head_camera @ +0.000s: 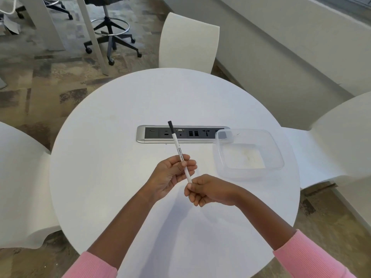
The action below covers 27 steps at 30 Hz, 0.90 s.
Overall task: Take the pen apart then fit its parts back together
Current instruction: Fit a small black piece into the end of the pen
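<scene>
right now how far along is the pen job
Done: nothing visibly; the pen looks whole, black cap on, and the tub holds no parts. In hand: left hand grips the barrel, right hand pinches its near end. Left: apparently taking it apart and refitting.

A round white worktop (120, 137) fills the middle of the view, its surface smooth and matte. Set into it just past the centre, toward twelve o'clock, is a long silver-framed power strip (181, 134) with a dark panel of sockets and ports. At about two o'clock from the centre a clear plastic container (249, 153) sits directly on the surface, open at the top, rectangular with rounded corners; its near-left corner overlaps the right end of the strip. The container's base shows faint smudges. Soft shadows fall on the surface toward six o'clock.
</scene>
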### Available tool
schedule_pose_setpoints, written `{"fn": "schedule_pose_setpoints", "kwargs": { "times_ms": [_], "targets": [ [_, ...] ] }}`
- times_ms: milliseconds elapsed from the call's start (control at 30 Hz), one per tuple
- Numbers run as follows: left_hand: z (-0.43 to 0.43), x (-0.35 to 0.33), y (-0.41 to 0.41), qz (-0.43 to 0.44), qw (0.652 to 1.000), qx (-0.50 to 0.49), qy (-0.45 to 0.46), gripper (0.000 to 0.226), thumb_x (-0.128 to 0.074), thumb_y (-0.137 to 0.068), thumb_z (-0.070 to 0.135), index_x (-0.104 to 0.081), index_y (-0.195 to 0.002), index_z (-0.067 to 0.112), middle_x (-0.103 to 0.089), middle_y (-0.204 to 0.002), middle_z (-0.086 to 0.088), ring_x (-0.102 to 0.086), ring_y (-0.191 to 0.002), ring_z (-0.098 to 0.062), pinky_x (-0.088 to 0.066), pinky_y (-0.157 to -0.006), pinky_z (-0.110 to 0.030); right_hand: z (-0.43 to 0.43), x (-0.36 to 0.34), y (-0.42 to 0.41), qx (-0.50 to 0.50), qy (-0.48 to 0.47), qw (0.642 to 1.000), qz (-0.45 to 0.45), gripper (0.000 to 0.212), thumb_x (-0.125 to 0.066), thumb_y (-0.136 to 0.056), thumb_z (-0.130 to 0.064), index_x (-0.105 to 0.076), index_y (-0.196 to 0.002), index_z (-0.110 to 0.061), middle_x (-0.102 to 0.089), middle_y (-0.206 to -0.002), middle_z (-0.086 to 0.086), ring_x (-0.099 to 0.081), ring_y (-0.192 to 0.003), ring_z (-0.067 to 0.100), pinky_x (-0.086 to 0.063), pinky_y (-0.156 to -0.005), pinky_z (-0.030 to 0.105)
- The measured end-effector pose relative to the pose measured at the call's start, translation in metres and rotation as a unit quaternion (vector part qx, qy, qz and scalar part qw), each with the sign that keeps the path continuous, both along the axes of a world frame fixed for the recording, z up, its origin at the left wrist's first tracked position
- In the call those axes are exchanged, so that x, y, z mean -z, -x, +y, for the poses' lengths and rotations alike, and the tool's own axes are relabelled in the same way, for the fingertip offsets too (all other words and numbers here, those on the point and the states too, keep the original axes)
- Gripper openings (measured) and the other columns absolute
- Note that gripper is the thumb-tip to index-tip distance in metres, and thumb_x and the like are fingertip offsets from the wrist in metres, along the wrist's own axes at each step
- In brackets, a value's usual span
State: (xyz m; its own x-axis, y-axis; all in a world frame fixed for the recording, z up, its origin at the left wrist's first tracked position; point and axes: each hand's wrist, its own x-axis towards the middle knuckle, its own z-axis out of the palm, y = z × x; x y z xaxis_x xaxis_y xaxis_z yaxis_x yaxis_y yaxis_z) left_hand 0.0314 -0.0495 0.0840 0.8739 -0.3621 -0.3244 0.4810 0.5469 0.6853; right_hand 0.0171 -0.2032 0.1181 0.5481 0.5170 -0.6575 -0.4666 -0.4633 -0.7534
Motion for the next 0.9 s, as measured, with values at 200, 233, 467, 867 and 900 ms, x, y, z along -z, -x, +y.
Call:
{"fn": "schedule_pose_setpoints", "kwargs": {
  "times_ms": [200,233,467,867,900],
  "targets": [
    [0.000,-0.005,-0.001,-0.017,1.000,0.016,0.012,0.017,-0.048,-0.085,0.000,-0.060,-0.096,0.004,-0.073,-0.069,-0.001,-0.072,-0.075,-0.018,-0.058,-0.067,-0.023,-0.002,0.000,0.001,0.018,0.015,1.000,0.002,0.037,-0.035,-0.098,-0.015,-0.050,-0.065,-0.018,-0.054,-0.056,-0.005,-0.051,-0.045,0.001,-0.045,-0.050,0.011],
    [-0.002,-0.005,-0.001,-0.018,1.000,-0.009,-0.001,0.015,-0.047,-0.086,-0.002,-0.059,-0.092,0.004,-0.071,-0.064,-0.001,-0.072,-0.071,-0.017,-0.058,-0.066,-0.023,-0.001,0.001,0.001,0.032,0.046,0.998,-0.035,0.037,-0.035,-0.097,-0.013,-0.049,-0.063,-0.018,-0.053,-0.057,-0.003,-0.050,-0.044,0.002,-0.044,-0.050,0.013],
    [-0.023,-0.004,0.005,-0.024,0.988,-0.151,0.001,0.023,-0.046,-0.087,-0.009,-0.056,-0.077,0.009,-0.066,-0.057,0.004,-0.067,-0.061,-0.012,-0.058,-0.067,-0.022,0.009,0.019,0.004,0.043,0.289,0.891,-0.348,0.033,-0.039,-0.084,0.001,-0.037,-0.057,-0.018,-0.050,-0.061,-0.008,-0.044,-0.064,0.018,-0.029,-0.046,0.018],
    [-0.042,-0.017,0.003,0.059,0.959,-0.276,0.015,0.021,-0.050,-0.087,-0.008,-0.056,-0.078,0.010,-0.070,-0.056,0.004,-0.068,-0.058,-0.008,-0.058,-0.068,-0.021,0.010,0.031,0.004,0.124,0.294,0.847,-0.425,0.020,-0.036,-0.092,-0.004,-0.056,-0.094,-0.005,-0.067,-0.087,0.012,-0.059,-0.075,0.027,-0.042,-0.062,0.033],
    [-0.040,-0.017,0.003,0.060,0.961,-0.271,0.015,0.020,-0.050,-0.087,-0.007,-0.056,-0.078,0.011,-0.070,-0.056,0.004,-0.068,-0.059,-0.008,-0.058,-0.067,-0.020,0.009,0.029,0.003,0.167,0.227,0.891,-0.356,0.023,-0.036,-0.094,-0.011,-0.057,-0.087,-0.009,-0.067,-0.076,0.008,-0.059,-0.066,0.021,-0.043,-0.061,0.031]
  ]
}}
